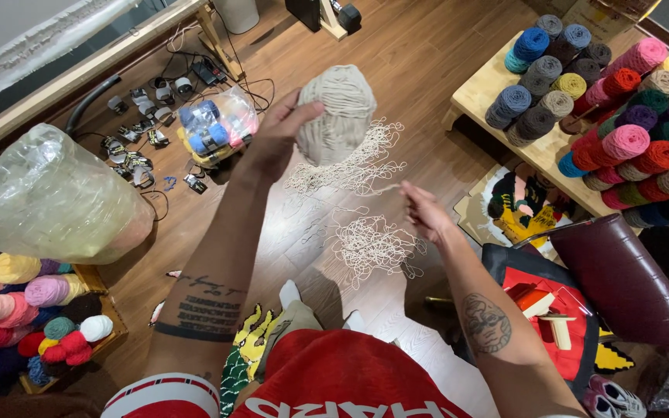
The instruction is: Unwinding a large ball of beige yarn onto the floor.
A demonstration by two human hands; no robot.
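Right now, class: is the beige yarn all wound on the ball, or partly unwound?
Partly unwound. The left hand holds the beige yarn ball; loose tangles lie on the floor.

Stacked coloured yarn skeins (621,116), maroon stool (621,271), plastic bag (48,197)

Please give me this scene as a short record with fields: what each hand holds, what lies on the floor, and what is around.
left hand: raised, holds a beige yarn ball
right hand: pinches a thin beige strand that runs up toward the ball
floor: brown wood boards, with loose yarn tangles under the hands
right side: low wooden table stacked with coloured yarn rolls
left side: clear plastic bag above more pastel yarn rolls
far floor: small bag of blue items, cables nearby
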